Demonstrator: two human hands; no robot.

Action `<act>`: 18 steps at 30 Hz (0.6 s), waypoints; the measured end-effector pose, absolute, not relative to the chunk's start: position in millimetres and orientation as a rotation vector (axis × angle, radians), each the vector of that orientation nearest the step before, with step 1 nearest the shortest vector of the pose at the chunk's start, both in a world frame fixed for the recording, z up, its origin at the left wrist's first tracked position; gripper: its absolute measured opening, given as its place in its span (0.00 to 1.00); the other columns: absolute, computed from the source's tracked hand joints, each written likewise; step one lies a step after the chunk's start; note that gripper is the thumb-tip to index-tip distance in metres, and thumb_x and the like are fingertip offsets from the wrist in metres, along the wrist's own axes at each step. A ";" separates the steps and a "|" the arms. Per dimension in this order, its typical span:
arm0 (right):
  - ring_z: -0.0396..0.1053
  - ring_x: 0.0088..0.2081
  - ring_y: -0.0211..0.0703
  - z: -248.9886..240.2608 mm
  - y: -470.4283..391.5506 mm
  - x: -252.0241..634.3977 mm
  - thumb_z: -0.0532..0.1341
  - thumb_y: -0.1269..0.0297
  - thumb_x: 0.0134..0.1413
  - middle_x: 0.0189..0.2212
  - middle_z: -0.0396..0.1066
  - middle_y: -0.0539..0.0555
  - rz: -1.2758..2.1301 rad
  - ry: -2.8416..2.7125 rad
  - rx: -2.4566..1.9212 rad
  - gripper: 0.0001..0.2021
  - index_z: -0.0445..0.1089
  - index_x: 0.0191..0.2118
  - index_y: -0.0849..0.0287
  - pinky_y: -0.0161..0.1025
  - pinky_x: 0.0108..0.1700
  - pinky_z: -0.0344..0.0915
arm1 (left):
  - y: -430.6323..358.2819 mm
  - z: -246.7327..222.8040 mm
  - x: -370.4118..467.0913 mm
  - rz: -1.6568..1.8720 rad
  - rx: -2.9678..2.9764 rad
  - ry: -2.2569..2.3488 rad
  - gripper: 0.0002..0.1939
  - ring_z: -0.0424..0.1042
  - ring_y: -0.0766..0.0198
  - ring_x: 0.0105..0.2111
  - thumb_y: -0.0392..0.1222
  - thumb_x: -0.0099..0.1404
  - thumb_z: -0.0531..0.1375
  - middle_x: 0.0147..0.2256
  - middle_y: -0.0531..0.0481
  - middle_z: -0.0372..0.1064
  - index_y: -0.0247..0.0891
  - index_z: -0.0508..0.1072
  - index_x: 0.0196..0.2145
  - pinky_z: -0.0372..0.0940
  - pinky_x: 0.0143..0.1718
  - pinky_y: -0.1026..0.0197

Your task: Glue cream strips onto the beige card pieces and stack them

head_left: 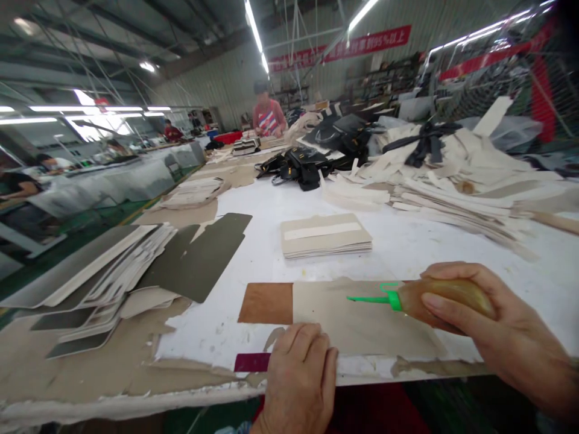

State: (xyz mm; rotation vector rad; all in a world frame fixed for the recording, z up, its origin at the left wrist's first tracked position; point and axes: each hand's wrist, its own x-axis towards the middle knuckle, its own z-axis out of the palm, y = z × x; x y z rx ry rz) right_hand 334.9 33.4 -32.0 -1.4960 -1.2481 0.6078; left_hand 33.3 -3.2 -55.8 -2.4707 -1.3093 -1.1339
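My right hand (491,325) is wrapped round a squeeze bottle (446,298) with amber-brown contents, thumb in front. Its long green nozzle (368,298) points left, over a beige rectangular sheet (335,310). My left hand (303,374) lies at the table's front edge, with its fingers close together on the sheet's lower left part; the thumb is hidden. At the sheet's left end is a brown rectangular piece (266,303). A dark purple strip (251,362) lies just left of my left hand.
Behind the sheet sits a neat stack of beige pieces (328,238). Dark green and pale panels (194,256) are piled at the left. Black bag parts (307,163) and heaped cream strips (461,187) cover the far right. A person (269,114) works at the table's far end.
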 end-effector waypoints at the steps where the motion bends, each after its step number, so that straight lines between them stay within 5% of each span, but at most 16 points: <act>1: 0.77 0.39 0.56 -29.6 35.5 325.4 0.75 0.34 0.47 0.43 0.80 0.53 0.635 -1.277 -1.513 0.28 0.76 0.45 0.48 0.42 0.33 0.75 | -3.4 -56.9 29.7 -1.119 -2.473 -1.339 0.07 0.81 0.52 0.43 0.33 0.76 0.58 0.43 0.44 0.81 0.38 0.76 0.46 0.81 0.47 0.46; 10: 0.74 0.39 0.51 -42.9 53.0 298.4 0.71 0.37 0.60 0.39 0.76 0.51 0.858 -1.537 -1.496 0.24 0.70 0.50 0.49 0.40 0.35 0.73 | -3.1 -62.1 33.3 -1.106 -2.479 -1.431 0.05 0.79 0.51 0.40 0.33 0.72 0.61 0.42 0.46 0.80 0.39 0.74 0.44 0.77 0.41 0.44; 18: 0.72 0.38 0.49 -33.7 55.7 279.4 0.68 0.43 0.62 0.40 0.72 0.50 0.685 -1.651 -1.432 0.18 0.70 0.47 0.50 0.42 0.38 0.72 | -3.5 -59.4 33.5 -1.121 -2.464 -1.406 0.05 0.77 0.53 0.39 0.32 0.72 0.59 0.41 0.47 0.79 0.39 0.74 0.41 0.75 0.42 0.48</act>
